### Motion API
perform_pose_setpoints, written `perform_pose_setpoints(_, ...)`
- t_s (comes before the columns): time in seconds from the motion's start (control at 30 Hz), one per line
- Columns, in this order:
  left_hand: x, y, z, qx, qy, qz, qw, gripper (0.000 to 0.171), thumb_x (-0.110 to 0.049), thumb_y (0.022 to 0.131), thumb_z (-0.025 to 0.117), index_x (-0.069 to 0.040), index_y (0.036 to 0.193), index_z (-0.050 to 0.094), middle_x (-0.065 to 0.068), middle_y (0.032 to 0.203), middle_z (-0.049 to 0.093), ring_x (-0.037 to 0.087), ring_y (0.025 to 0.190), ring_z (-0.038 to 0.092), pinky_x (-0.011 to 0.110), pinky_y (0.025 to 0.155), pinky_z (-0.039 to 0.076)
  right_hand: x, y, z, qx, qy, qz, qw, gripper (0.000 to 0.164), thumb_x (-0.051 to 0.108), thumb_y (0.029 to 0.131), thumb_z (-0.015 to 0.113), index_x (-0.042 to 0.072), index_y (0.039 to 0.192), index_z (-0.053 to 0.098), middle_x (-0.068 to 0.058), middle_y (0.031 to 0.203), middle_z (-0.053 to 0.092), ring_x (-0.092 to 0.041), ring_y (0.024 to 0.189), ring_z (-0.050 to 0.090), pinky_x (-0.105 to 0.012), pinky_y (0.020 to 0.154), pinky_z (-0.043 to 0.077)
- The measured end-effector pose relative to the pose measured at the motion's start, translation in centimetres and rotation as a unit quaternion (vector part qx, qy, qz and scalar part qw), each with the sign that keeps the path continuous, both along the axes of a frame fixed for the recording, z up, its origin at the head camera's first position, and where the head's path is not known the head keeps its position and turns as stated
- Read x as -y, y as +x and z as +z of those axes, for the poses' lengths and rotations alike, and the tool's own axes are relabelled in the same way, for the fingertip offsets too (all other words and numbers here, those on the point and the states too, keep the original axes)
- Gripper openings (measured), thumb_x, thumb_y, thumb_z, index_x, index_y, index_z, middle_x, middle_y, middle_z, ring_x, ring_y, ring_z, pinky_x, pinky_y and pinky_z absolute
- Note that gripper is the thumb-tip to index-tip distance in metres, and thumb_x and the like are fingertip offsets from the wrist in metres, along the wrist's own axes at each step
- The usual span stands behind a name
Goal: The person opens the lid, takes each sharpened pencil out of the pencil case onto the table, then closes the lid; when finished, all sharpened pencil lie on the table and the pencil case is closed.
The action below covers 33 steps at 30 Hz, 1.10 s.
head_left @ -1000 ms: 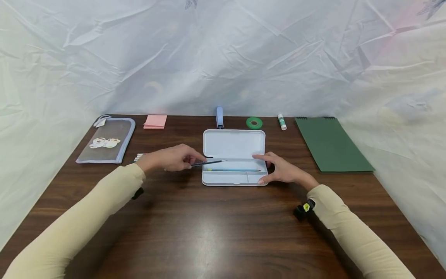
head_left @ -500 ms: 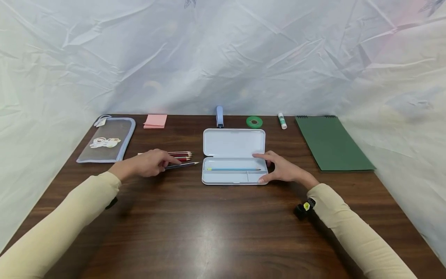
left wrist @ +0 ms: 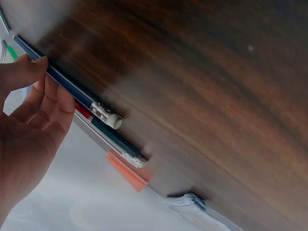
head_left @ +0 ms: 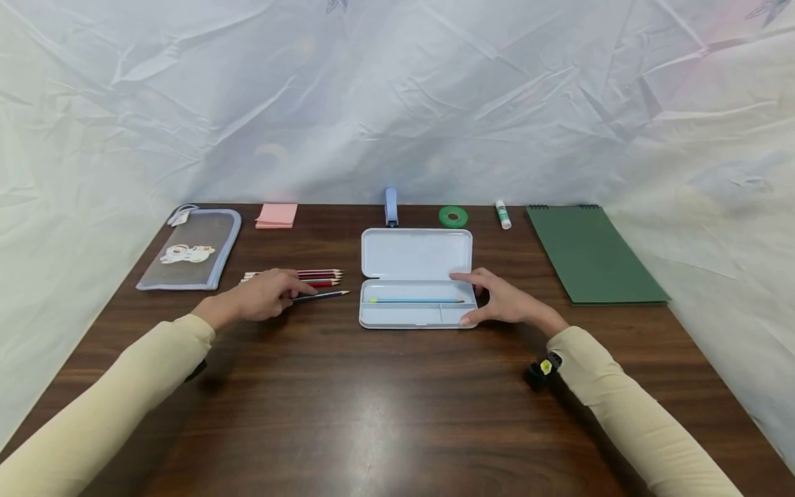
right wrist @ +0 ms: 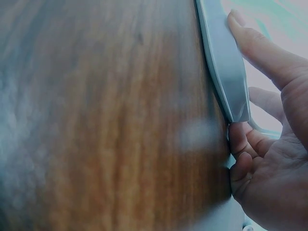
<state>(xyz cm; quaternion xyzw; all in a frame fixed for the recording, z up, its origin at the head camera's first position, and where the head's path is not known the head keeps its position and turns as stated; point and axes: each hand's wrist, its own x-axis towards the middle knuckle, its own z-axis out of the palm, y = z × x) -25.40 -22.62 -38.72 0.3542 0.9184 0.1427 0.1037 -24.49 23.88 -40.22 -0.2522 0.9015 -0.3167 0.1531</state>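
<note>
My left hand point(head_left: 266, 295) pinches a dark blue pencil point(head_left: 321, 295) between thumb and fingers, low over the table left of the pencil case. In the left wrist view the eraser end of this pencil point(left wrist: 82, 94) points away from the fingers. Just behind it lie several other pencils point(head_left: 323, 275), partly hidden by the hand. The white pencil case point(head_left: 397, 317) stands with its lid raised and a light blue pencil point(head_left: 416, 301) in its long compartment. My right hand point(head_left: 506, 298) holds the case's right end, thumb at the front corner and index finger near the hinge.
A mesh zip pouch point(head_left: 192, 255) lies at the left and pink sticky notes point(head_left: 277, 215) behind the pencils. Along the back are a blue stapler point(head_left: 390, 207), a green tape roll point(head_left: 444, 217) and a glue stick point(head_left: 502, 215). A green spiral pad point(head_left: 596, 259) lies right.
My left hand has moved left with the dark blue pencil, from over the case to beside the other pencils, bringing those into view. My right hand has stayed on the case.
</note>
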Motion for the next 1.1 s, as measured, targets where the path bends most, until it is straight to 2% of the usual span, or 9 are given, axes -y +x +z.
perform_pose_setpoints(0.23,0.5,0.3,0.0,-0.04,-0.017,0.009,0.999,0.05,0.014,0.083,0.054,-0.013,0.121,0.072,0.003,0.093,0.06,0.017,0.079,0.051,0.034,0.071,0.044,0.1,0.1,0.0,-0.003,-0.001,0.0,1.0,0.086,0.03,0.08,0.083,0.011,0.152,0.041,-0.015,0.116,0.046,-0.026,0.103,0.043,-0.039,0.085,0.038)
perform_pose_setpoints(0.4,1.0,0.4,-0.1,-0.054,-0.022,0.021,0.9981,0.049,0.013,0.084,0.055,-0.014,0.121,0.073,0.002,0.09,0.059,0.017,0.077,0.051,0.034,0.068,0.044,0.0,0.0,-0.1,-0.003,0.001,-0.004,1.0,0.086,0.031,0.08,0.083,0.012,0.153,0.041,-0.013,0.113,0.046,-0.026,0.102,0.043,-0.038,0.085,0.037)
perform_pose_setpoints(0.8,1.0,-0.2,-0.2,-0.102,-0.024,0.006,0.9944,0.045,0.013,0.084,0.058,-0.012,0.118,0.074,0.003,0.085,0.06,0.015,0.073,0.052,0.036,0.066,0.048,0.1,0.0,-0.1,0.0,-0.001,-0.003,1.0,0.086,0.029,0.08,0.084,0.01,0.152,0.041,-0.015,0.116,0.045,-0.026,0.103,0.043,-0.039,0.085,0.037)
perform_pose_setpoints(1.1,1.2,-0.4,-0.1,-0.11,-0.036,0.024,0.993,0.047,0.011,0.082,0.059,-0.012,0.121,0.071,0.004,0.083,0.058,0.018,0.07,0.051,0.037,0.063,0.046,0.1,0.0,0.0,0.006,-0.004,-0.005,1.0,0.085,0.029,0.081,0.083,0.011,0.153,0.04,-0.017,0.121,0.046,-0.028,0.105,0.044,-0.041,0.089,0.038)
